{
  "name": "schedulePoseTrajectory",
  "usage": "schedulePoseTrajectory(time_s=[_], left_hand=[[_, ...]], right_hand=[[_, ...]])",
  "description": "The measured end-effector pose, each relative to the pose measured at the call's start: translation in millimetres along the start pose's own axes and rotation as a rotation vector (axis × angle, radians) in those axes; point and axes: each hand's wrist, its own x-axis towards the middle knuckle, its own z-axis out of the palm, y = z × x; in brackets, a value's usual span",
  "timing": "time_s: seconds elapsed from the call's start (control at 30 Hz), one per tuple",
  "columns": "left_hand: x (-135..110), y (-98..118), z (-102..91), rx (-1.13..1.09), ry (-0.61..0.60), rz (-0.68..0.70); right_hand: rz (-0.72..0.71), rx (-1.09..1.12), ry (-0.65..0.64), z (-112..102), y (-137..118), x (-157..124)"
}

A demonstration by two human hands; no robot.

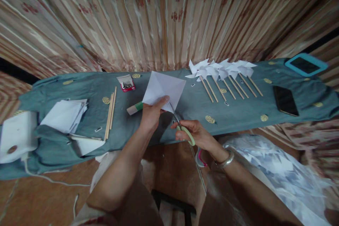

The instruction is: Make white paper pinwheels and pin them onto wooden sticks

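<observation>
My left hand (154,111) grips a square of white paper (165,86) by its near corner, thumb on top. Faint crease lines run across the sheet. In my right hand (194,132) is a pair of scissors (186,132) with pale green handles, my fingers closed round them. Their blades meet the sheet's near right edge, close to my left thumb. Beneath the paper, a green and beige stick-like object (135,108) pokes out to the left; its kind is unclear.
Paper pinwheels (222,70) on sticks lie in a row at the right. A phone (285,100) and a blue-framed device (305,65) lie farther right. Leftward are a small red box of metal pins (127,84), wooden sticks (109,116), a paper stack (65,114) and a white box-shaped device (18,136).
</observation>
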Motion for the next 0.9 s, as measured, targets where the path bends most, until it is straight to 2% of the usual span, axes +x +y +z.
schedulePoseTrajectory(time_s=[0.9], left_hand=[[3.0,-2.2,-3.0,0.024,0.002,0.009]], right_hand=[[0.078,0.086,0.04,1.9,-0.9,1.9]])
